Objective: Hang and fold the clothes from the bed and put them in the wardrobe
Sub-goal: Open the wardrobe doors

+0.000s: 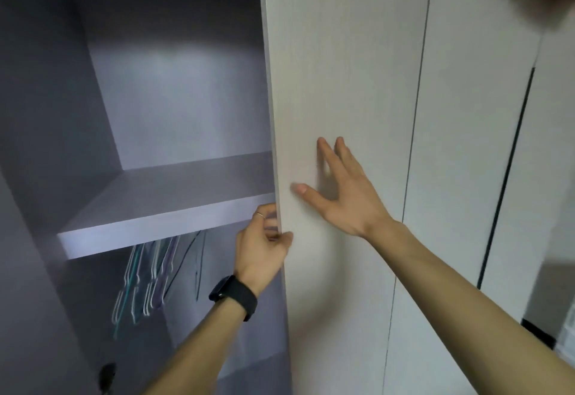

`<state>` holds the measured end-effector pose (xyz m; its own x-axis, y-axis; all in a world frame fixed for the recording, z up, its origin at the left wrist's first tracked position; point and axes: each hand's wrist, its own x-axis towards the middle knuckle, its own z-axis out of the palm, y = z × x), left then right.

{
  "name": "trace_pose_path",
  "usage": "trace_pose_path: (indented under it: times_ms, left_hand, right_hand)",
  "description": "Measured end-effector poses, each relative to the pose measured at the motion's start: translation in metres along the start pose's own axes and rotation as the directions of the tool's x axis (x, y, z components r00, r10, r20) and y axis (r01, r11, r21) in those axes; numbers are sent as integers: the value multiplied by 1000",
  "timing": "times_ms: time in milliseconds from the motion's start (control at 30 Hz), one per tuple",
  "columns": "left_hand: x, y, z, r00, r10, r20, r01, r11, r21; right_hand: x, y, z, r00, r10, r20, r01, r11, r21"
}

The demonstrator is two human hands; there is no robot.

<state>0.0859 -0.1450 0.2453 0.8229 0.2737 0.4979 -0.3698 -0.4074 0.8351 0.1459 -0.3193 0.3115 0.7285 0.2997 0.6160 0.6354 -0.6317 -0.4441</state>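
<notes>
The wardrobe stands in front of me with its left compartment exposed. A pale wood-grain door (342,83) covers the middle. My left hand (264,245), with a black watch on the wrist, grips the door's left edge, thumb on the front and fingers curled behind. My right hand (339,189) lies flat on the door's face with straight, spread fingers. Inside, a grey shelf (149,208) crosses the compartment. Several empty hangers (146,276) hang below it. No clothes are in view.
More pale wardrobe doors (466,146) continue to the right, with dark gaps between them. The wardrobe's grey side wall (37,146) bounds the compartment on the left. A small dark object (107,374) sits low inside at the bottom left.
</notes>
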Motion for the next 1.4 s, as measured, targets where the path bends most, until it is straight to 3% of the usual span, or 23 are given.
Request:
trace_pose_path:
  times_ms: [100, 367, 500, 667, 767, 867, 967, 1100, 1400]
  left_hand:
    - [-21, 14, 4, 998, 45, 43, -42, 997, -66]
    - [-78, 45, 41, 962, 157, 221, -94, 958, -271]
    - [-99, 57, 74, 924, 258, 283, -162, 933, -322]
    - [-104, 73, 123, 800, 435, 413, -402, 900, -170]
    - [-94, 80, 154, 728, 470, 499, -506, 860, -72]
    - [-85, 86, 187, 674, 480, 561, -590, 807, 18]
    - [-74, 92, 218, 638, 502, 584, -676, 728, 112]
    - [-65, 103, 256, 611, 520, 598, -710, 693, 123]
    - [-35, 89, 314, 530, 632, 565, -806, 582, 106]
  right_hand:
    - [-23, -15, -20, 999, 21, -50, -15, 995, 101]
    - [-91, -13, -73, 981, 3, -194, 24, 990, 137]
    - [-130, 1, -101, 957, -61, -284, 71, 997, 26]
    - [-170, 26, -144, 918, -21, -396, -30, 992, -124]
    - [-193, 41, -161, 911, 23, -413, -108, 977, -182]
    - [-215, 61, -168, 933, 26, -359, -161, 923, -351]
    - [-230, 84, -166, 935, 169, -311, -302, 839, -452]
    - [-239, 113, -164, 872, 331, -362, -482, 715, -507]
    - [-235, 151, -158, 767, 475, -432, -641, 534, -551]
